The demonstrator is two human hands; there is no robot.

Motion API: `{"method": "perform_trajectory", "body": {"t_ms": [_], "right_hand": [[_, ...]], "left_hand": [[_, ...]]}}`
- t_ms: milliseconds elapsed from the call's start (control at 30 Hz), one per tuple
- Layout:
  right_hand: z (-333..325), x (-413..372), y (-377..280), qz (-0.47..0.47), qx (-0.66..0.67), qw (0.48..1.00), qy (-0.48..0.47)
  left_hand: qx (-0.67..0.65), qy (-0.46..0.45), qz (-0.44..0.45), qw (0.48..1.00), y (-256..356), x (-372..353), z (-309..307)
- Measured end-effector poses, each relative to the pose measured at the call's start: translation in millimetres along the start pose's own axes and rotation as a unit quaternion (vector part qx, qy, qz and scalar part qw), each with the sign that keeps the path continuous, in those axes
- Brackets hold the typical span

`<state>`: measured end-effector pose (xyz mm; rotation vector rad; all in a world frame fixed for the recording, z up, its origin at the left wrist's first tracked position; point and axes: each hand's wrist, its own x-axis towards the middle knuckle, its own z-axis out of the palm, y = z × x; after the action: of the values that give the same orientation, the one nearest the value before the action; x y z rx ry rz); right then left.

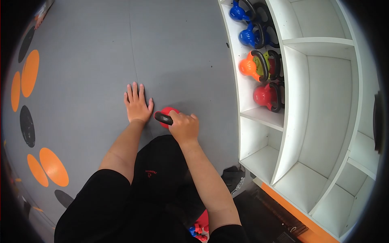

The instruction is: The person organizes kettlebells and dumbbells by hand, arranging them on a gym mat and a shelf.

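Note:
A red kettlebell [169,110] with a black handle stands on the grey floor [178,52] near the middle of the view. My right hand [184,127] is closed round the right part of that handle, and the left part of the handle shows beside my fingers. To the left of the kettlebell, my left hand [138,105] lies flat on the floor with its fingers spread, holding nothing. My black-clothed knee [160,158] is just below the two hands.
A white shelf unit [318,40] runs along the right side. Its near column holds blue kettlebells [239,13], an orange one [248,67] and a red one [263,95]. Orange and black ovals [30,73] mark the left floor. Small red and blue weights [198,227] lie at the bottom.

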<state>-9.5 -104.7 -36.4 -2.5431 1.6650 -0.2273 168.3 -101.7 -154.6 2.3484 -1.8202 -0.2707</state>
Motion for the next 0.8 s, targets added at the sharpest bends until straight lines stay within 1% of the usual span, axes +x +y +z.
{"method": "perform_trajectory", "body": {"t_ms": [100, 167, 200, 233, 267, 300, 333, 367, 400, 433, 467, 500, 533, 567, 600, 667, 700, 733, 800], "right_hand": [[-3, 2, -5, 0.009, 0.021, 1.000, 0.014], [-13, 2, -11, 0.043, 0.047, 0.991, -0.121], [-21, 7, -13, 0.039, 0.043, 0.991, -0.124], [-34, 10, -14, 0.034, 0.147, 0.980, -0.128], [-45, 13, -13, 0.030, 0.250, 0.959, -0.133], [-59, 23, -5, 0.078, 0.384, 0.904, -0.170], [-72, 31, 12, 0.126, 0.509, 0.827, -0.201], [-80, 44, 39, 0.169, 0.523, 0.820, -0.158], [-76, 54, 79, 0.189, 0.522, 0.830, -0.051], [-84, 68, 120, 0.292, 0.403, 0.867, 0.024], [-60, 71, 194, 0.249, 0.264, 0.908, 0.211], [-63, 72, 254, 0.361, 0.134, 0.886, 0.259], [-90, 82, 276, 0.470, 0.119, 0.842, 0.238], [-95, 68, 334, 0.459, 0.053, 0.863, 0.203], [-92, 59, 360, 0.478, -0.033, 0.849, 0.221], [-105, 50, 381, 0.471, 0.000, 0.868, 0.158], [-98, 47, 397, 0.469, -0.010, 0.874, 0.129], [-104, 53, 387, 0.461, -0.008, 0.878, 0.129], [-112, 61, 366, 0.515, -0.045, 0.854, 0.058]], "left_hand": [[-0.003, -0.005, -0.001, 1.000, 1, 3, 2], [-0.011, -0.001, -0.001, 1.000, 1, 2, 0], [-0.014, -0.003, -0.004, 1.000, 1, 2, 0], [-0.019, -0.004, -0.009, 1.000, 1, 2, 0], [-0.013, -0.013, -0.011, 1.000, 0, 0, 0], [-0.007, -0.020, -0.008, 1.000, 0, 3, 0], [-0.010, -0.021, -0.007, 1.000, 1, 4, -1], [-0.012, -0.019, -0.009, 1.000, 2, 6, -1], [-0.013, -0.021, -0.011, 1.000, 1, 5, -2], [-0.014, -0.021, -0.010, 1.000, 1, 3, -3], [-0.016, -0.022, -0.010, 1.000, 1, 4, -3], [-0.019, -0.023, -0.011, 0.999, 0, 5, -3], [-0.022, -0.022, -0.014, 0.999, 0, 6, -4], [-0.024, -0.022, -0.013, 0.999, 0, 8, -5], [-0.027, -0.025, -0.011, 0.999, 0, 5, -6], [-0.032, -0.028, -0.015, 0.999, 0, 6, -6], [-0.033, -0.036, -0.015, 0.999, -1, 7, -7], [-0.033, -0.033, -0.022, 0.999, -1, 8, -7], [-0.038, -0.039, -0.014, 0.998, -2, 7, -7]]}}
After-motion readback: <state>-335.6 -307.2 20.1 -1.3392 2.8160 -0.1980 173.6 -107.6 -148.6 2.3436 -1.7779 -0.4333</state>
